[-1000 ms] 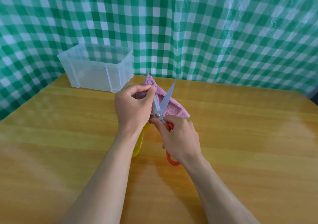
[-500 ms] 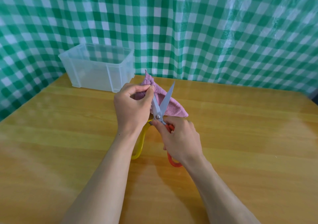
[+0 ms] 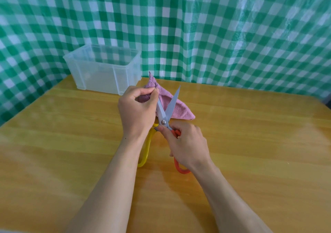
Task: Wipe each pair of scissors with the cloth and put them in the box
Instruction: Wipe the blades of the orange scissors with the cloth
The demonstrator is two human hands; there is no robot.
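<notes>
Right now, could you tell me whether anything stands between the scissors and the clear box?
Only the left hand and the pink cloth it pinches against the scissors lie toward the clear box; nothing else shows between.

Colours: cloth [image 3: 180,111] dusty pink-mauve, plain, no print. Scissors [image 3: 172,104] matte grey blades, silver pivot screw; yellow handle [image 3: 146,148] on one side, orange-red handle [image 3: 180,168] on the other. Box [image 3: 100,75] clear, milky-white plastic, the check pattern showing through its walls. Table [image 3: 250,143] honey-yellow wood grain, streaks running across, pale glare patches. Backdrop [image 3: 197,27] green-and-white gingham, darker green where bands cross, glossy sheen at right.
</notes>
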